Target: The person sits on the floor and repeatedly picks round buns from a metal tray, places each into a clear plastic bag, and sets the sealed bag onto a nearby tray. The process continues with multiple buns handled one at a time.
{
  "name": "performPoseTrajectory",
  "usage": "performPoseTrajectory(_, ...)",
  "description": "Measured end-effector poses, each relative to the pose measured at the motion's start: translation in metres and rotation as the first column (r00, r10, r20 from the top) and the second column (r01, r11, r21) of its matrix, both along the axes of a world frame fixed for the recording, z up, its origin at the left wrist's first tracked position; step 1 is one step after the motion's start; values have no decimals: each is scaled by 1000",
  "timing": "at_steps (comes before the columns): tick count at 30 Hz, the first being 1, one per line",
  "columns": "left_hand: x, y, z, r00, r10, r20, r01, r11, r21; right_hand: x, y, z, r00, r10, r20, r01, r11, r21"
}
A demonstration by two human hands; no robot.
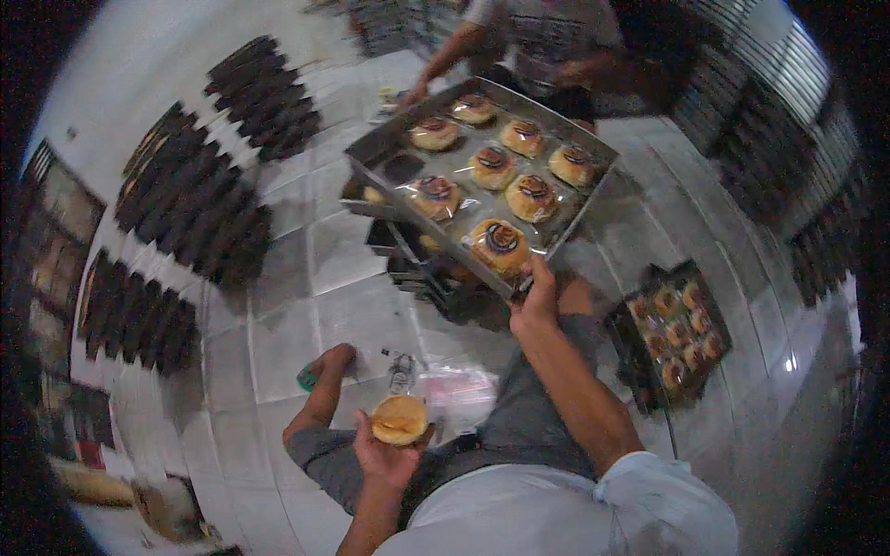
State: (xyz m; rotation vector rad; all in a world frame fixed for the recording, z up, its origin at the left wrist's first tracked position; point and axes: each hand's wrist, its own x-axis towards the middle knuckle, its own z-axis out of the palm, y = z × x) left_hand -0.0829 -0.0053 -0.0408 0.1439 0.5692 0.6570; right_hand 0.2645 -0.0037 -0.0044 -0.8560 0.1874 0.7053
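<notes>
My left hand (389, 459) holds a round golden bun (400, 420) from below, in front of my lap. No wrapper shows on this bun. My right hand (537, 302) grips the near corner of a shallow metal tray (437, 242), thumb over its rim. The tray is raised and angled away from me. On it lie several buns (500, 244) in clear plastic, each with dark markings on top. A bare dark spot shows at the tray's left side. Clear plastic bags (459, 396) lie on the floor between my legs.
A stack of dark trays (410, 267) stands below the raised tray. Another tray stack (615, 347), topped with wrapped buns (674, 333), is at right. Tall tray stacks (195, 201) line the left wall. Across from me is another person (556, 42), one arm reaching beside the tray's far corner.
</notes>
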Motion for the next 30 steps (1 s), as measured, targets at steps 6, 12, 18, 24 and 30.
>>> performPoseTrajectory(6, 26, 2, 11, 991, -131, 40, 133, 989, -66, 34, -129, -44, 967, -210, -143, 241, 935, 258)
performPoseTrajectory(12, 57, 4, 19, 979, -204, -21, 204, 979, 1, 92, -240, -155, 889, -457, -42, 456, 890, -29)
performPoseTrajectory(18, 68, 11, 26, 943, -324, -68, 318, 944, -87, 152, -329, -261, 766, -642, -23, 629, 757, -178)
performPoseTrajectory(24, 83, 6, 26, 906, -374, -197, 369, 927, -63, 162, -353, -331, 679, -734, -21, 682, 642, -350)
performPoseTrajectory(30, 103, -4, 36, 937, -177, -303, 198, 979, 41, 121, -304, -239, 850, -363, 381, 521, 479, -706)
